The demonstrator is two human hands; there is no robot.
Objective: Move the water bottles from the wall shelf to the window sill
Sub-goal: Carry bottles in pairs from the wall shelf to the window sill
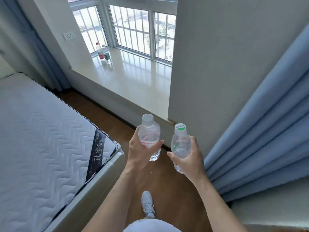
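Observation:
My left hand [139, 152] grips a clear water bottle with a red label [149, 134] and a clear cap, held upright over the wooden floor. Beside it my right hand [190, 160] grips a clear water bottle with a green-and-white cap [180, 143]. Ahead lies the wide glossy window sill [130, 77]. At its far left corner stand two bottles side by side: one with a red cap and label [100, 52], one with a dark green label [107, 56]. The wall shelf is out of view.
A quilted mattress on a bed frame [41, 139] fills the left. A white wall corner [209, 72] and blue curtain [267, 131] stand on the right. A strip of wooden floor [103, 114] runs between bed and sill. My shoe [148, 205] is below.

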